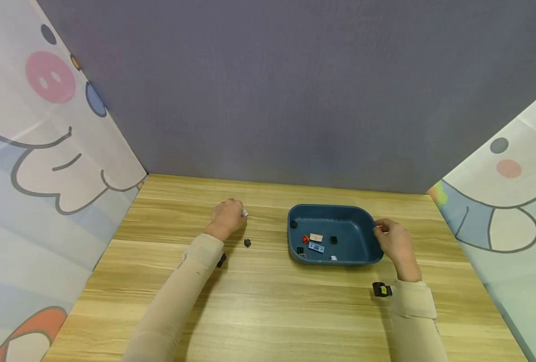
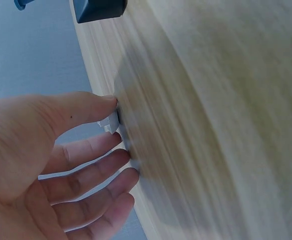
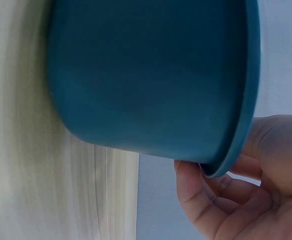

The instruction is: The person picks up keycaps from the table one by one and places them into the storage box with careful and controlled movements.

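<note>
At the table's back left, my left hand (image 1: pixel 227 216) has its thumb and index fingertip at opposite sides of a small white piece (image 2: pixel 111 121), pinching it at the tabletop. The other fingers are spread and bent loosely. My right hand (image 1: pixel 395 243) grips the right rim of a dark blue plastic basin (image 1: pixel 360 246), thumb inside and fingers curled under the lip, as the right wrist view shows. In the basin lie a red piece (image 1: pixel 305 239), a light blue piece (image 1: pixel 316 247), a cream piece (image 1: pixel 316 237) and several small black and white pieces.
A small black piece (image 1: pixel 247 242) lies on the wooden table (image 1: pixel 268 311) between the left hand and the basin. A grey panel (image 1: pixel 268 100) stands along the table's back edge. Cartoon-printed sheets (image 1: pixel 512 201) flank both sides.
</note>
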Demonstrator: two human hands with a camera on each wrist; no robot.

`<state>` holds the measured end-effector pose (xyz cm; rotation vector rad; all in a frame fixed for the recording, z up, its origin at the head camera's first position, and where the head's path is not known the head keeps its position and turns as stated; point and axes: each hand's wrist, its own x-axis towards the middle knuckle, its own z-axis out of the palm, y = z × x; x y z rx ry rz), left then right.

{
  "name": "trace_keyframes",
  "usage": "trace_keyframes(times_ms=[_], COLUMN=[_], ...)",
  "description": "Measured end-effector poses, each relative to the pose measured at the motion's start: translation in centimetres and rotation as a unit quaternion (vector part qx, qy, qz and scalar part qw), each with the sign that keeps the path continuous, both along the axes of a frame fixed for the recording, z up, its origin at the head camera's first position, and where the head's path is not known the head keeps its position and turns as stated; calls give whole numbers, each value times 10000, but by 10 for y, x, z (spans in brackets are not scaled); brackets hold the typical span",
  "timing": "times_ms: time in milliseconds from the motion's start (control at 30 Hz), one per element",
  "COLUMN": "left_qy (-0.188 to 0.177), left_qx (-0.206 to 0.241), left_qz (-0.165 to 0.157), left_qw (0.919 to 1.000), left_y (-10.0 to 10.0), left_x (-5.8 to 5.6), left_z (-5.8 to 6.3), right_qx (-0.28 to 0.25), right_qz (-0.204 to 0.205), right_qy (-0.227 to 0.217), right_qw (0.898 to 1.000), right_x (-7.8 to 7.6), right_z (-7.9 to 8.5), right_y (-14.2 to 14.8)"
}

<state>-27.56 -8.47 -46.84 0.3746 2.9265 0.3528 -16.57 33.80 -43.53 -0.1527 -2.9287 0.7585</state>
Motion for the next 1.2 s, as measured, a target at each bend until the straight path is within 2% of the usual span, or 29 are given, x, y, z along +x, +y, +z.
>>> trace_keyframes(times_ms=[267, 533, 900, 1200], left_qy=[21, 364, 1058, 1441], left_qx=[142, 151, 53, 32], left_qz=[-20, -151, -646, -1096], left_qw=[9999, 9991, 9923, 9835], left_y=[-1, 7, 34, 65], left_x=[3, 10, 24, 38], left_z=[5, 21, 56, 72], right_qx=[-20, -13, 1, -33], right_qz=[60, 84, 76, 23], right_qy=[-11, 37, 32, 68], right_qw=[10000, 10000, 10000, 10000], right_x=[-2, 0, 0, 1], right_z=[1, 1, 0, 0], right_y=[2, 1, 2, 1])
